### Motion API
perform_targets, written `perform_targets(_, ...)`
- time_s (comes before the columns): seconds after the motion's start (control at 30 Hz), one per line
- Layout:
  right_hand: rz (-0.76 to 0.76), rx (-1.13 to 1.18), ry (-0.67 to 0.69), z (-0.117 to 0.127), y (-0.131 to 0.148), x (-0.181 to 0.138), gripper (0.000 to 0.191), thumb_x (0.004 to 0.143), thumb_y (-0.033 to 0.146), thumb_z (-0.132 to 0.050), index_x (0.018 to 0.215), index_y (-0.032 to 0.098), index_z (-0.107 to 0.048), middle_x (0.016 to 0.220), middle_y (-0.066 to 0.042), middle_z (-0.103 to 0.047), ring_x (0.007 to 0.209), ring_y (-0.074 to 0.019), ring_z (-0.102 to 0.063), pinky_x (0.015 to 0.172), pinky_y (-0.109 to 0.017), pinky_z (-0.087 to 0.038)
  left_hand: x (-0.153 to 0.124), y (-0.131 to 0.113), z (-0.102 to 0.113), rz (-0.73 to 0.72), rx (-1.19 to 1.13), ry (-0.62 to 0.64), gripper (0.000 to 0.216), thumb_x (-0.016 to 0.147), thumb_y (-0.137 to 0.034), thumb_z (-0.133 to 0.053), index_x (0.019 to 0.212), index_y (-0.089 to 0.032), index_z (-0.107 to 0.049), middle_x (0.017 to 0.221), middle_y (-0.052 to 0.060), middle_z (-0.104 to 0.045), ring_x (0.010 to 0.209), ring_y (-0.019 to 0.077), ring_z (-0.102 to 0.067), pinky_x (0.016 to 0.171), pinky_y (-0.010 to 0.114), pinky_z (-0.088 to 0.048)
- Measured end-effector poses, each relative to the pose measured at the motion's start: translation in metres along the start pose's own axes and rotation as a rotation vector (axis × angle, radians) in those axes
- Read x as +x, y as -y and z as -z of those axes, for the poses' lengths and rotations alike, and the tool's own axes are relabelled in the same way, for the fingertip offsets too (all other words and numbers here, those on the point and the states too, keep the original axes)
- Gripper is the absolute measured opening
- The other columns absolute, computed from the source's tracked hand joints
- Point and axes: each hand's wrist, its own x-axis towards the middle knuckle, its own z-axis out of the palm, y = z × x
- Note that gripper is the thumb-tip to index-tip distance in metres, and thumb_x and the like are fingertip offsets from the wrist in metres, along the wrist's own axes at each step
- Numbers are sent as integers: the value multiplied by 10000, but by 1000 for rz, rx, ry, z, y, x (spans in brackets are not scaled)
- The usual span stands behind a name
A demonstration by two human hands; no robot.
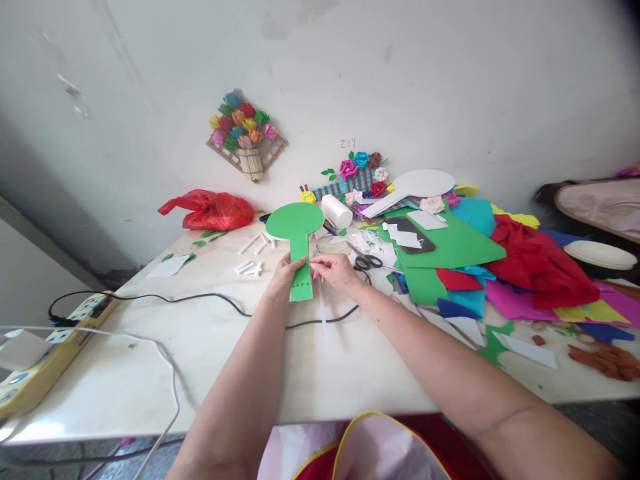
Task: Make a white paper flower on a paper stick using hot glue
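Note:
A green paddle-shaped cutout (295, 220) with a round head and a straight handle is held upright over the table. My left hand (286, 275) grips its handle from the left side, fingers closed on it. Small dark marks run in a row across the lower handle. At the handle's right edge, my right hand (334, 269) is closed in a pinch. A thin whitish strip (323, 313), blurred, hangs below those fingers and seems to be held in them; its upper end is hidden. Black-handled scissors (368, 262) lie right of my right hand.
Short white sticks (257, 245) and a red plastic bag (215, 210) lie at the back left. A white roll (337, 211), a white paddle shape (415, 187) and green sheets (450, 233) sit behind and right. A black cable (220, 298) crosses the table from a power strip (75, 327).

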Motion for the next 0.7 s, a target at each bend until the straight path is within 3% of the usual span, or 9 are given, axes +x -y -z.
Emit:
perform_targets(0.1, -57, 101, 7, 1, 1, 1, 183, 734, 259, -537, 761, 149, -681, 529, 6, -607, 481, -99, -551, 490, -210, -446, 0, 0, -2, -22, -12, -35, 758, 524, -204, -755, 1219, -194, -453, 696, -14, -645, 453, 103, -550, 461, 217, -437)
perform_targets(0.17, -103, 155, 14, 2, 3, 1, 182, 722, 262, -542, 754, 141, -673, 513, 12, -590, 448, -88, -521, 453, -201, -427, -1, 0, -3, -5, -4, -26, 765, 547, -235, -758, 1244, -214, -443, 706, -13, -649, 448, 96, -545, 463, 216, -439)
perform_targets(0.27, -149, 214, 11, 3, 4, 3, 176, 706, 261, -549, 738, 134, -666, 488, 23, -566, 423, -77, -489, 424, -190, -401, -2, 1, -3, 36, 29, 7, 473, 589, -386, -731, 978, -144, -612, 606, 3, -622, 443, 110, -543, 447, 226, -432)
perform_targets(0.33, -166, 240, 2, 3, 3, 3, 179, 701, 263, -551, 743, 134, -668, 477, 28, -557, 414, -73, -475, 414, -186, -386, -3, 1, -2, 50, 47, 11, 395, 588, -476, -704, 751, -126, -621, 537, 8, -593, 435, 123, -541, 427, 232, -417)
perform_targets(0.4, -194, 258, -4, 3, 3, 4, 195, 699, 279, -556, 765, 138, -673, 463, 36, -549, 389, -66, -447, 394, -183, -363, -3, 1, 0, 42, 51, 31, 385, 565, -489, -713, 647, -134, -591, 514, 3, -582, 436, 126, -542, 429, 233, -412)
perform_targets(0.7, -271, 348, -46, 5, 6, 5, 184, 664, 281, -585, 753, 139, -662, 427, 45, -531, 367, -62, -432, 367, -178, -328, -9, -9, 4, 72, 58, 161, 273, 479, -226, -806, 641, -132, -607, 601, 35, -656, 517, 146, -597, 498, 237, -451)
